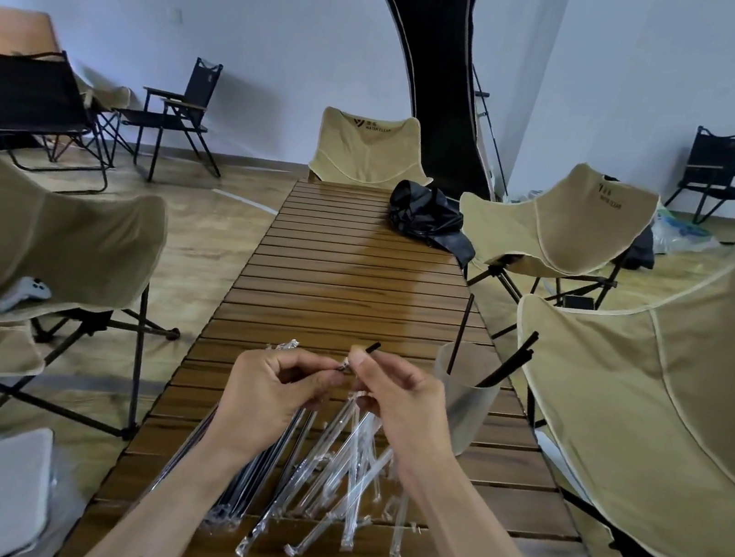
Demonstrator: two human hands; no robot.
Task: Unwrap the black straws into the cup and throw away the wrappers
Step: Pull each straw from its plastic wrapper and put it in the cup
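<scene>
Pinching one black straw (pixel 371 348) at the table's (pixel 356 276) centre, left hand (pixel 276 389) gripping its wrapper (pixel 344 366), right hand (pixel 390 397) risks dropping it short of the cup (pixel 464 399) at 3 o'clock.

We see a black straw (pixel 372 347) with its tip poking out of a clear wrapper (pixel 344 366), tilted up to the right and pinched between our left hand (pixel 273 388) and right hand (pixel 390 395). A frosted translucent cup (pixel 463 404) stands upright on the desk (pixel 356 276) just right of our hands, holding several bare black straws (pixel 506 365) that lean against its rim. Beneath our hands lie wrapped black straws (pixel 263 469) in a bundle and a loose scatter of clear wrappers (pixel 354 469).
</scene>
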